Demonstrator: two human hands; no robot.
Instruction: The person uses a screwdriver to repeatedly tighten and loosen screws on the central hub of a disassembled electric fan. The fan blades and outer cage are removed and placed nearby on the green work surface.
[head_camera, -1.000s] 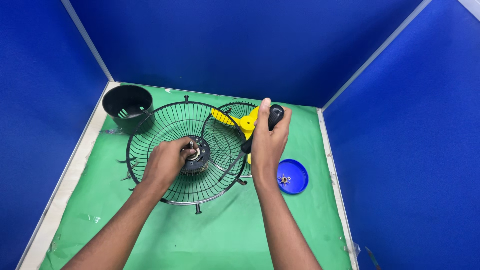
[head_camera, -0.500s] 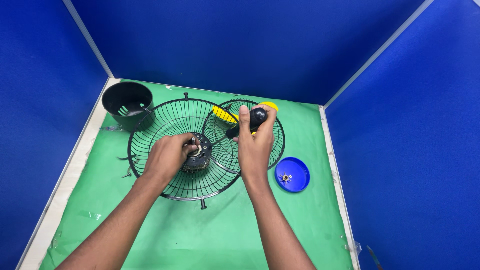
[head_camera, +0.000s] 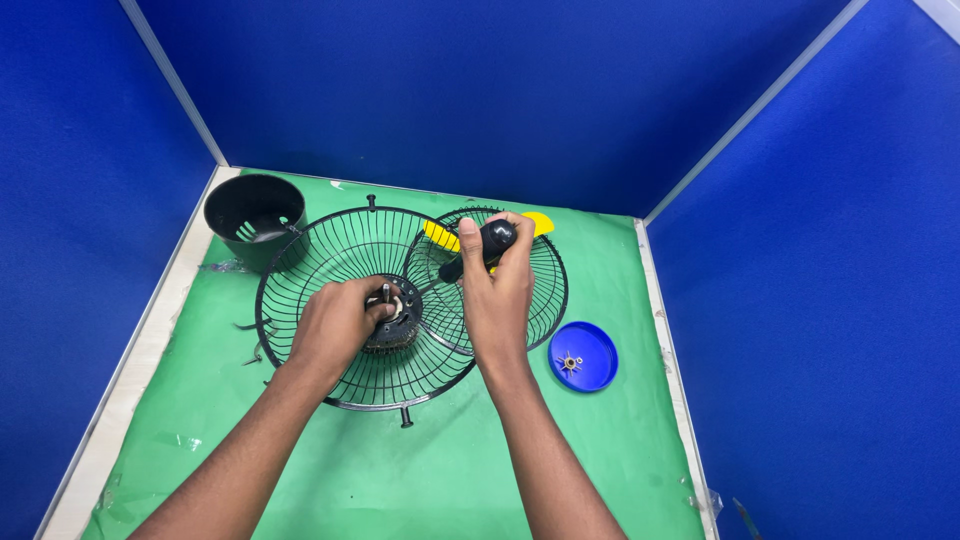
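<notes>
Green desk (head_camera: 400, 480), big black wire fan cage (head_camera: 330, 260) near its middle, smaller wire cage (head_camera: 540, 280) overlapping it, black cup-shaped cover (head_camera: 250, 210) at the far left corner, left hand (head_camera: 335, 325) fingers curled on the motor hub (head_camera: 395, 320), right hand (head_camera: 500, 295) gripping a black-handled screwdriver (head_camera: 480, 248), blue lid (head_camera: 585, 357) near the right edge

- The left hand (head_camera: 335, 325) rests on the motor hub (head_camera: 392, 318) at the middle of the black wire fan guard (head_camera: 340, 250).
- The right hand (head_camera: 500, 290) grips a black-handled screwdriver (head_camera: 480, 248) (tip angled toward the hub).
- A blue lid (head_camera: 590, 350) lies near the green mat's (head_camera: 400, 480) right edge.
- A black cup-shaped housing (head_camera: 252, 212) stands at the far left corner.
</notes>
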